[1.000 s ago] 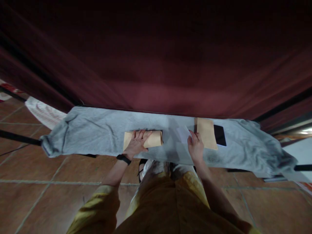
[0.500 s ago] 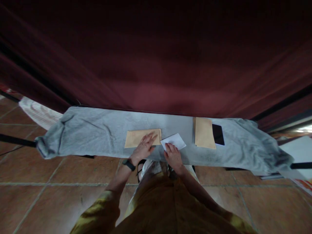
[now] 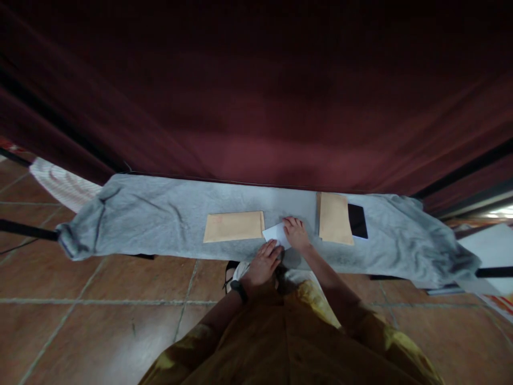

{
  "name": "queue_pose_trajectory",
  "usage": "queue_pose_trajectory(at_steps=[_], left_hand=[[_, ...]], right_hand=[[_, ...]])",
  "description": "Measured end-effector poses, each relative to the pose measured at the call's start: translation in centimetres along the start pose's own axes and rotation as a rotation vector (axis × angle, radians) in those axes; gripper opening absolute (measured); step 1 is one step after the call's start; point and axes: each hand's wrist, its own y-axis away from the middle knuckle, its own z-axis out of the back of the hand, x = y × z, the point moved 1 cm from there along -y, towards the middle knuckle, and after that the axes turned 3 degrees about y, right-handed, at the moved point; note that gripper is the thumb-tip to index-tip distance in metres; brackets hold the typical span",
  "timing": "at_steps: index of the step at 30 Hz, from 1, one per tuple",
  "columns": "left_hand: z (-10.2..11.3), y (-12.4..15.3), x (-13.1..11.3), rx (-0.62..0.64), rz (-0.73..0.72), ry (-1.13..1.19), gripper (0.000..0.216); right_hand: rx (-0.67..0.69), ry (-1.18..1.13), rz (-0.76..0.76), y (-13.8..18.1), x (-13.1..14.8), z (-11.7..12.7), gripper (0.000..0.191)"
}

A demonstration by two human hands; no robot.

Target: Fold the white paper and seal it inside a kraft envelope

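Note:
A piece of white paper [image 3: 276, 232] lies turned at an angle on the grey cloth, between my two hands. At its near edge, my left hand [image 3: 262, 263] has its fingers bent over the paper. My right hand [image 3: 295, 233] holds the right side of the paper, its fingers curled and covering that corner. To the left lies a flat tan envelope [image 3: 233, 226], close to the paper's left tip, with no hand on it. The undersides of both hands, and any thumb grip, are hidden.
The grey cloth [image 3: 152, 214] covers a narrow bench in front of a dark red curtain [image 3: 256, 155]. Right of my hands lies a stack of tan envelopes [image 3: 335, 218], partly over a dark phone or tablet [image 3: 358, 221]. Tiled floor [image 3: 132, 321] shows below.
My left hand has left the tan envelope and come down right to the paper's near edge. My right hand has shifted from the near edge up to the paper's right side.

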Motion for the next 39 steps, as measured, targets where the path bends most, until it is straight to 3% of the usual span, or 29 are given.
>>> queue_pose_trajectory(at_steps=[9, 14, 20, 25, 34, 39], left_hand=[[0.0, -1.6, 0.0, -0.003, 0.090, -0.100, 0.045], [-0.4, -2.9, -0.9, 0.016, 0.092, -0.183, 0.058], [-1.7, -5.3, -2.2, -0.098, 0.169, -0.136, 0.057], [-2.9, -6.4, -2.0, -0.062, 0.226, -0.179, 0.060], [-3.4, -6.0, -1.0, -0.215, 0.304, -0.176, 0.063], [-4.2, -7.2, -1.6, -0.219, 0.338, -0.186, 0.059]], right_hand=[[-0.128, 0.017, -0.122, 2.4, -2.0, -0.9, 0.031], [-0.172, -0.062, -0.138, 3.5, -1.2, -1.3, 0.035], [-0.099, -0.077, 0.032, 5.1, 0.3, -2.6, 0.048], [-0.081, 0.007, -0.040, 5.3, -0.3, -3.0, 0.052], [-0.155, 0.029, -0.144, 6.9, -1.5, -3.2, 0.058], [-0.163, 0.021, -0.171, 7.4, -1.8, -3.4, 0.057]])
